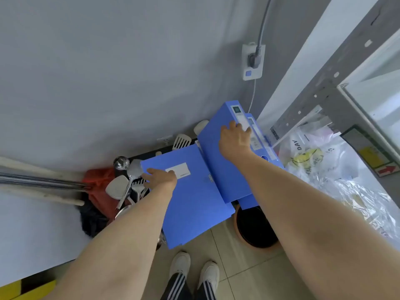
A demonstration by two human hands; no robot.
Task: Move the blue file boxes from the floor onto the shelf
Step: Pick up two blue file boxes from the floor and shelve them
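Writing is scarce: "DAY" reads on the plastic bag point(320, 161) lying on the shelf point(337, 83); the white label point(178, 169) on the flat blue file box point(190, 198) is too small to read. The left hand point(161, 177) grips that box's far edge. The right hand point(234, 139) clasps the upright blue file boxes point(227, 169) just beside the shelf post, above a black bin point(255, 228). Utensils point(127, 182) crowd the left.

Grey wall point(108, 72) with a socket point(253, 61) (plug in), beige tiled floor point(249, 276), grey metal shelving point(320, 87).
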